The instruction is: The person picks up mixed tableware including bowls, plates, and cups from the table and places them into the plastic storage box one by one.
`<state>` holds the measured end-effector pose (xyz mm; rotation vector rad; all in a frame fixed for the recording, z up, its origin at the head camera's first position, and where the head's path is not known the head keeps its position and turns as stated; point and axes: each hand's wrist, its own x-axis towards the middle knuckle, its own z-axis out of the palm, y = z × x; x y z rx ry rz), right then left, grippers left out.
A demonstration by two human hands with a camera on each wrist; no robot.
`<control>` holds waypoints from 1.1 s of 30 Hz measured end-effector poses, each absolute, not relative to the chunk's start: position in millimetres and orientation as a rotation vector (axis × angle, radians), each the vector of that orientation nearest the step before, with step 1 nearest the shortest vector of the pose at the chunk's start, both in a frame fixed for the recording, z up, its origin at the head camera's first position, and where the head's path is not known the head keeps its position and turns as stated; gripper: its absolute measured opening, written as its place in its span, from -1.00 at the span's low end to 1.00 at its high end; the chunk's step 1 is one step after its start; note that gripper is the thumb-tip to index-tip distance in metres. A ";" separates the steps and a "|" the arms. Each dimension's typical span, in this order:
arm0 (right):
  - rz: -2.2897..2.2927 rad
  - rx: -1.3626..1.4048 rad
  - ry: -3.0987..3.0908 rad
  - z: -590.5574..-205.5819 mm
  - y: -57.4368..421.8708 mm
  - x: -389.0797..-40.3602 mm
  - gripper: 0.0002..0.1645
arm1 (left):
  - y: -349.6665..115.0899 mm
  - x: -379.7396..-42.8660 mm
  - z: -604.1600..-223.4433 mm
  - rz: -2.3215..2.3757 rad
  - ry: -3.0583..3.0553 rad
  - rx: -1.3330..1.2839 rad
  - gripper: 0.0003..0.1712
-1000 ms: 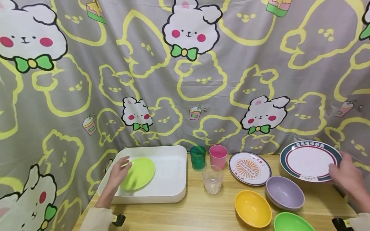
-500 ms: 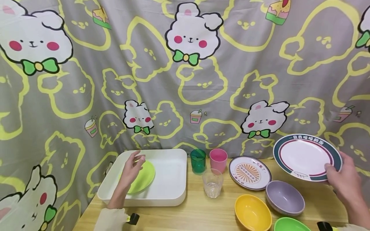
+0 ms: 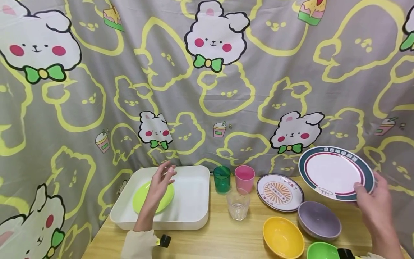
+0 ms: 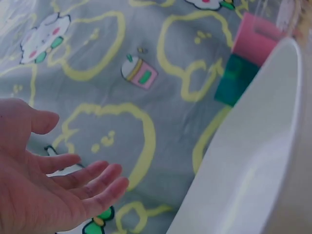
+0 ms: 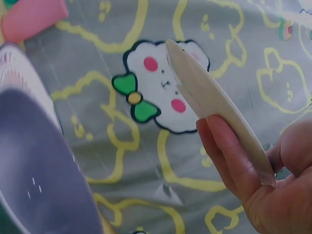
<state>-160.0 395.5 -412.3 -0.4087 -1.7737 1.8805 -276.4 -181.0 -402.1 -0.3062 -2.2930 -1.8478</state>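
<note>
My right hand [image 3: 375, 198] grips the right edge of a white plate [image 3: 334, 172] with a dark green rim and a red ring, thumb on top and fingers underneath. The plate [image 5: 219, 102] is seen nearly edge-on in the right wrist view, raised above the table. Over the white tray [image 3: 191, 194] on the left, my left hand [image 3: 160, 183] hovers with nothing in it, its fingers [image 4: 92, 180] spread loosely. Inside that tray lies a lime green plate [image 3: 139, 198], partly hidden behind the left hand and forearm.
Beside the tray stand a green cup [image 3: 222, 180], a pink cup [image 3: 244, 178] and a clear glass [image 3: 238, 205]. A sunburst-patterned plate [image 3: 280, 192] lies to their right. Purple [image 3: 318, 219], yellow [image 3: 283, 237] and green bowls [image 3: 321, 250] sit closer. A patterned curtain [image 3: 207, 90] hangs behind.
The right hand has carried the dark-rimmed plate leftward and slightly up. The left hand has shifted to the right above the tray. The cups, bowls and other plates stay put.
</note>
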 end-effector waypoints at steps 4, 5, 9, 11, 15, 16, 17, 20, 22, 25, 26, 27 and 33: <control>1.968 -0.347 -1.714 -412.0 380.6 -160.6 -0.11 | -165.7 -276.8 -401.3 -1.889 -2.268 -0.341 -0.39; 1.972 -0.345 -1.711 -411.9 376.8 -161.1 -0.11 | -162.2 -276.8 -401.0 -1.898 -2.264 -0.352 -0.39; 1.956 -0.376 -1.722 -411.4 362.4 -162.9 -0.12 | -149.9 -276.5 -400.0 -1.929 -2.255 -0.369 -0.40; 1.941 -0.399 -1.728 -411.0 356.5 -164.1 -0.14 | -144.7 -276.3 -399.7 -1.931 -2.251 -0.377 -0.41; 1.936 -0.432 -1.743 -412.2 345.4 -166.1 -0.15 | -135.3 -275.4 -400.9 -1.959 -2.233 -0.388 -0.42; 1.930 -0.435 -1.753 -412.8 342.3 -166.5 -0.15 | -132.9 -275.3 -401.4 -1.970 -2.229 -0.395 -0.42; 1.925 -0.430 -1.760 -413.9 339.0 -167.1 -0.16 | -130.5 -275.1 -402.0 -1.979 -2.226 -0.405 -0.41; 1.884 -0.408 -1.789 -416.6 328.2 -169.4 -0.20 | -122.9 -274.0 -403.9 -2.004 -2.215 -0.436 -0.42; 1.862 -0.392 -1.814 -417.6 320.9 -171.8 -0.21 | -119.4 -273.0 -405.8 -2.009 -2.211 -0.445 -0.42; 1.849 -0.396 -1.860 -418.8 310.9 -175.4 -0.19 | -116.1 -271.5 -408.4 -2.002 -2.209 -0.460 -0.43; 1.857 -0.400 -1.866 -419.0 308.4 -176.3 -0.18 | -115.0 -271.4 -409.2 -1.999 -2.209 -0.459 -0.44; 1.853 -0.409 -1.883 -419.3 306.0 -177.1 -0.17 | -114.1 -271.4 -409.9 -1.997 -2.210 -0.460 -0.44; 1.857 -0.437 -1.935 -417.4 295.4 -185.5 -0.16 | -108.2 -270.2 -411.6 -2.019 -2.183 -0.466 -0.44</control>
